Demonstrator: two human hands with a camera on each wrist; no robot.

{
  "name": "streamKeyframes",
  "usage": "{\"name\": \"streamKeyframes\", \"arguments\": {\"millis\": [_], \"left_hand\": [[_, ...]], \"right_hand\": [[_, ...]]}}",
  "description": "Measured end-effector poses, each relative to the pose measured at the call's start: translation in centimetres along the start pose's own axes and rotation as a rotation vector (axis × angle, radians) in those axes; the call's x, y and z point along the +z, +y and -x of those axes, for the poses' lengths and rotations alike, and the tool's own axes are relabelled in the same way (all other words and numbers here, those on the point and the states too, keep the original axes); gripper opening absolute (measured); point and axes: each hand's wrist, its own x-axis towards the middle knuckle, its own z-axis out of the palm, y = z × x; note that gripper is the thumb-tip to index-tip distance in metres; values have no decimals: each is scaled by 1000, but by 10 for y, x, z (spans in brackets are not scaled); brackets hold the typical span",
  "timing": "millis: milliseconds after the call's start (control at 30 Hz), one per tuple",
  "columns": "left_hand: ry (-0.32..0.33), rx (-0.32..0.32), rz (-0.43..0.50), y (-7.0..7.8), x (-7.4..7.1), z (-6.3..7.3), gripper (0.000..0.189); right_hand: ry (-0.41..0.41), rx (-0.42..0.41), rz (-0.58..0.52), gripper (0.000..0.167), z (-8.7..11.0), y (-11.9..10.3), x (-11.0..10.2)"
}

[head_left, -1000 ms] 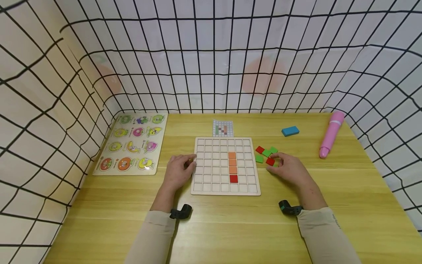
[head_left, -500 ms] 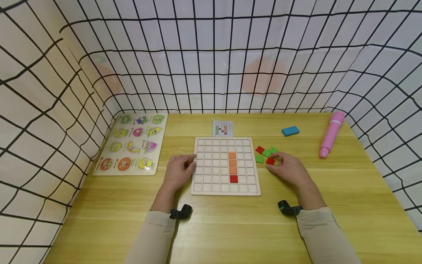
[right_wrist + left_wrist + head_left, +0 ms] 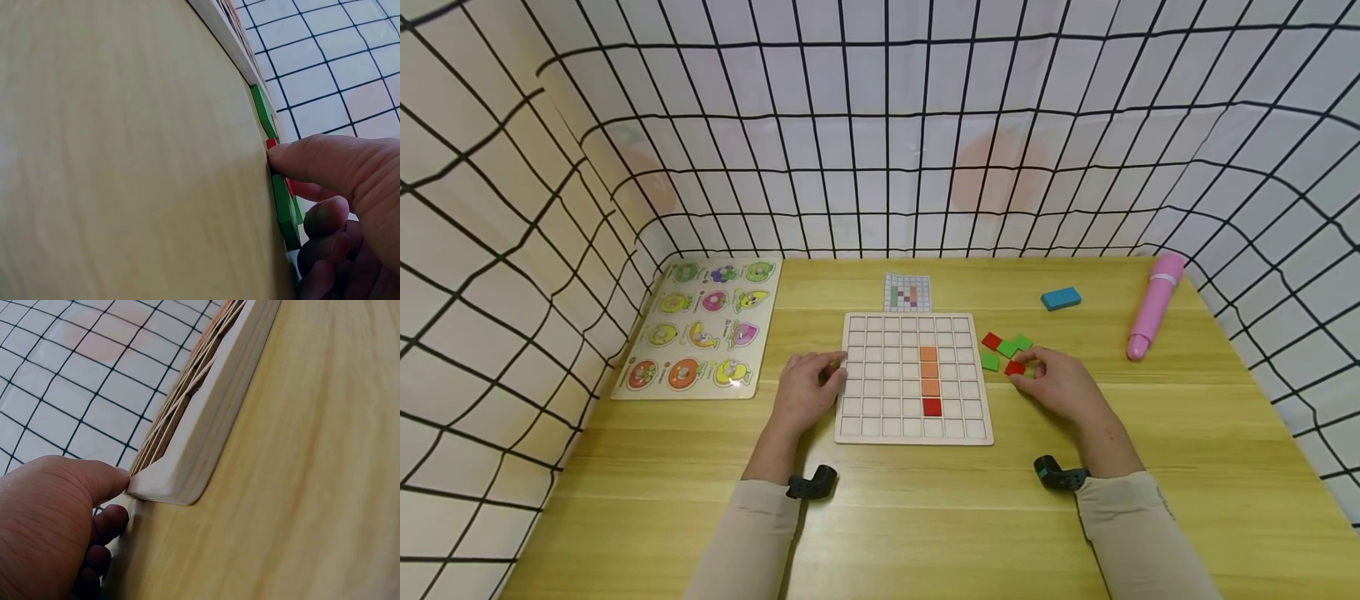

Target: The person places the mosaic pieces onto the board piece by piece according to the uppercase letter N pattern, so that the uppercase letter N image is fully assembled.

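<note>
Wood-grained counter (image 3: 917, 533), backed by white cloth behind black grid lines (image 3: 867, 210). Gridded board (image 3: 887, 440) lies centrally; three orange tiles (image 3: 930, 370) and one seated red tile (image 3: 932, 407) fill part of one column. Judged against the printed card (image 3: 907, 293), with its green column, work is incomplete: green tiles (image 3: 990, 361) and a loose red tile (image 3: 991, 342) lie right of the board, unplaced. Left hand (image 3: 805, 392) touches the board's left edge, grasping nothing. Right hand (image 3: 1060, 383) pinches another red tile (image 3: 1013, 368) within the loose group.
</note>
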Motion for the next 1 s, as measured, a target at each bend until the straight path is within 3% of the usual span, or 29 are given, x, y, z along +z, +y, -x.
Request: {"name": "streamKeyframes", "arguments": {"millis": [267,433,800,1000], "left_hand": [[1,2,-1,1,0,1,32],[0,0,-2,-1,1,0,32],[-1,-1,-1,-1,0,0,31],[3,4,0,-1,1,1,32]], "right_hand": [[-15,-3,-13,37,-1,2,-1],[-9,-51,-22,37,-1,2,-3],[-33,-170,-10,30,0,-22,4],[-51,-194,-38,31,1,-36,12]]}}
